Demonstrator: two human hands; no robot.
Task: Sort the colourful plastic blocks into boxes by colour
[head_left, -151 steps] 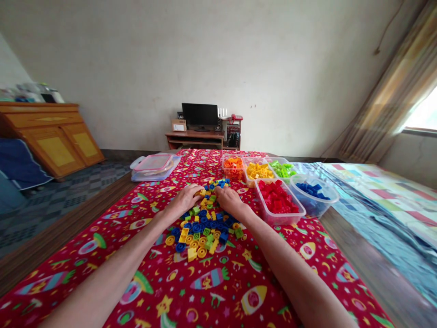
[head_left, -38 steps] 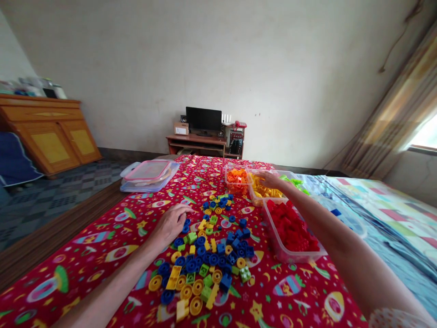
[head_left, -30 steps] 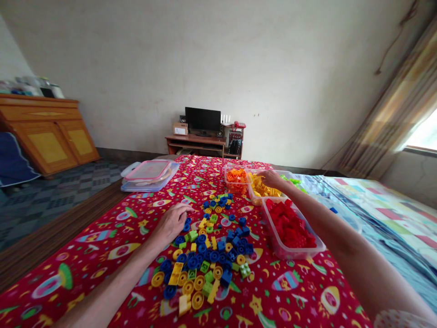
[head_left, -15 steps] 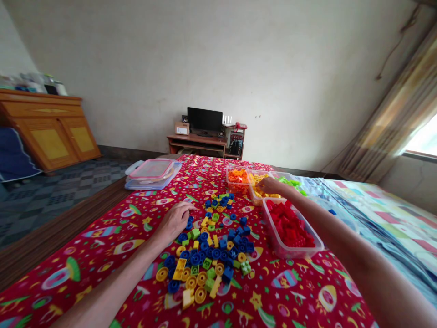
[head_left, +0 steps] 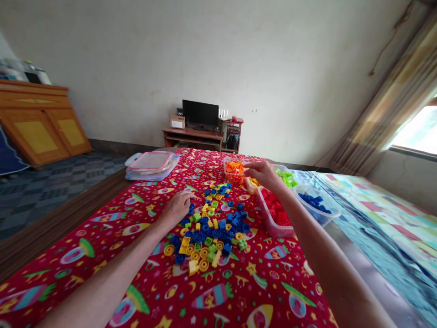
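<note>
My left hand rests on the red patterned cloth at the left edge of a loose pile of blue, yellow and green toy building blocks. Its index finger is stretched out, the others loosely bent, and nothing shows in it. Above the tub of yellow blocks hovers my right hand, partly covering it. Thumb and index finger point left, a little apart, with no block visible between them. Just left of those fingertips sits the tub of orange blocks. My right forearm passes over the tub of red blocks.
Green blocks fill a tub behind my right wrist. A round tub of blue blocks stands right of my forearm. Stacked lids lie at the cloth's far left. A desk with a monitor stands by the wall.
My right hand has lifted out of the yellow tub and shifted slightly left. The view has tilted, and the blue tub shows more fully. My left hand stays beside the pile.
</note>
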